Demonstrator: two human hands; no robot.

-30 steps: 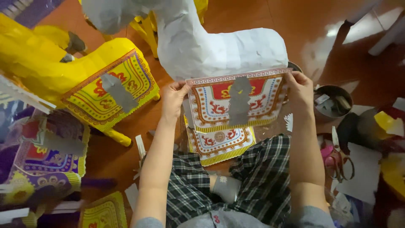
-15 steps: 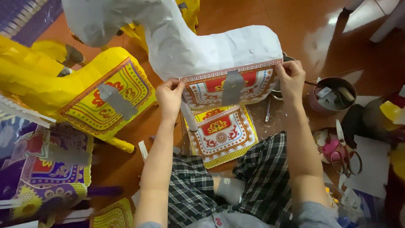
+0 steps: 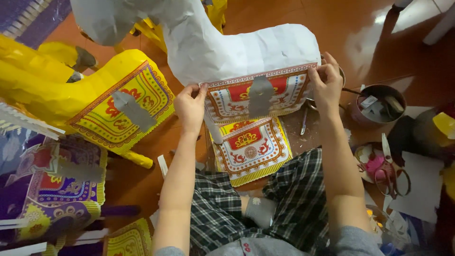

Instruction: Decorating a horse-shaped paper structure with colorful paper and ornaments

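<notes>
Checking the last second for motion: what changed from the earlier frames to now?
Both hands, left hand and right hand, carried the red-and-white patterned sheet upward from in front of the lap onto the side of the white paper horse, where they now press its top corners. That uncovered the second patterned sheet on the floor. The yellow horse, metal bowl and scissors stayed put.

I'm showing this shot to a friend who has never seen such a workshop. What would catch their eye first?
Probably the white paper horse body at top centre, where the left hand and right hand press a red-and-yellow patterned saddle sheet against its flank. Next, the bright yellow paper horse lying at left, wearing a similar sheet.
</notes>
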